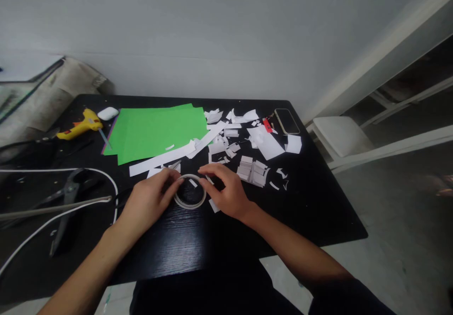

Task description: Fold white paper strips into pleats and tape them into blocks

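Observation:
A thin white ring is held above the black tabletop, near the middle of the head view. My left hand pinches its left side between thumb and fingers. At the ring's upper right, the thumb of my right hand presses on the rim with the index finger bent over it. Through the ring shows a small white paper scrap. Just behind my hands lies a long white paper strip. A bundle of folded white paper pieces rests right of my right hand.
Green sheets lie at the back, with a yellow glue gun and a white case left of them. Dark scissors and a white cable are at left. A phone sits back right, beyond paper scraps.

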